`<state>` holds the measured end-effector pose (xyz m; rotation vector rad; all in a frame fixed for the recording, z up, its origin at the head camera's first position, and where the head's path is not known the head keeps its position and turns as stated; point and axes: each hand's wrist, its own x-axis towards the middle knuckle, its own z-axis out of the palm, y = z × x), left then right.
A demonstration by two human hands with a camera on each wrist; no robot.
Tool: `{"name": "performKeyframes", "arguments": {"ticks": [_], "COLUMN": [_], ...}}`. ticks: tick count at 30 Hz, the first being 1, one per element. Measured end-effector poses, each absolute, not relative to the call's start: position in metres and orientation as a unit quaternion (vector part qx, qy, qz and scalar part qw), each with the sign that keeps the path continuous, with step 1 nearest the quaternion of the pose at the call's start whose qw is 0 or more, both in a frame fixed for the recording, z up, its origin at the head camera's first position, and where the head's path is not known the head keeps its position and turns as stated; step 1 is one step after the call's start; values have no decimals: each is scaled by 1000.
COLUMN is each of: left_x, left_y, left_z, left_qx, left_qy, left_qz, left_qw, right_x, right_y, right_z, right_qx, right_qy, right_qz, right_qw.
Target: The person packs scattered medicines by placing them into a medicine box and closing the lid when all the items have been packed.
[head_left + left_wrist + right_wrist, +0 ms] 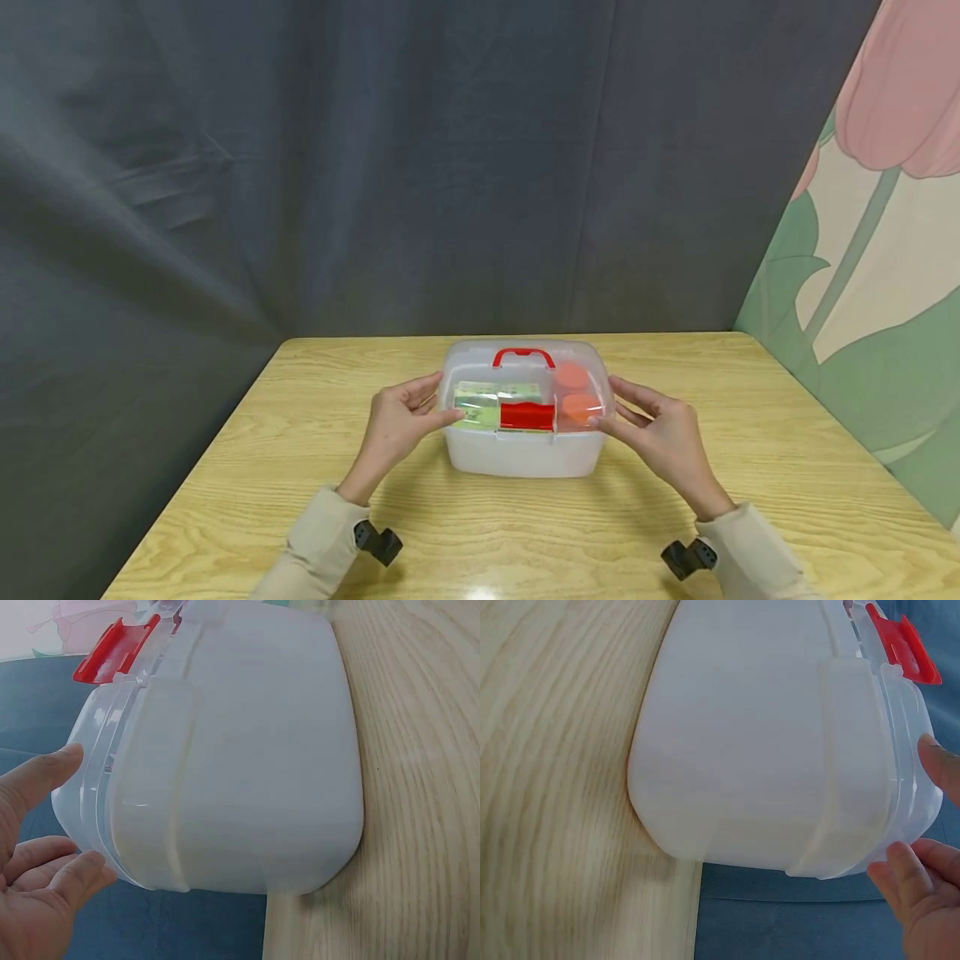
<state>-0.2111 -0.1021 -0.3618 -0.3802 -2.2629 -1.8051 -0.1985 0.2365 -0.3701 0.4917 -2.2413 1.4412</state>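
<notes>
A white plastic storage box [525,457] with a translucent lid [468,360] stands on the table. My left hand [397,423] grips the lid's left corner, thumb on the front and fingers along the side. At the opposite corner, my right hand [666,435] holds the lid the same way. The red latch [118,651] on the front sticks outward in both wrist views. A red carrying handle [523,353] lies on top. Through the lid show green-and-white packets [478,410] and two orange round items [579,407]; their exact kind cannot be made out.
The box rests on a light wood-grain table [315,450], near its far edge. A dark curtain [450,167] hangs behind and to the left. On the right is a wall with a painted tulip [892,100]. Each wrist carries a small black camera [378,543].
</notes>
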Motion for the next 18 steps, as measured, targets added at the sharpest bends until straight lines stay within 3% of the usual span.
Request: {"name": "performKeyframes", "arguments": {"ticks": [18], "left_x": [-212], "left_y": [-97], "left_z": [-372], "left_qx": [-128], "left_qy": [-767], "left_qz": [-613], "left_qw": [136], "right_x": [-199], "right_y": [234], "right_z": [-379], "right_qx": [174], "right_qy": [-822], "right_qz": [490], "right_qw": [234]}}
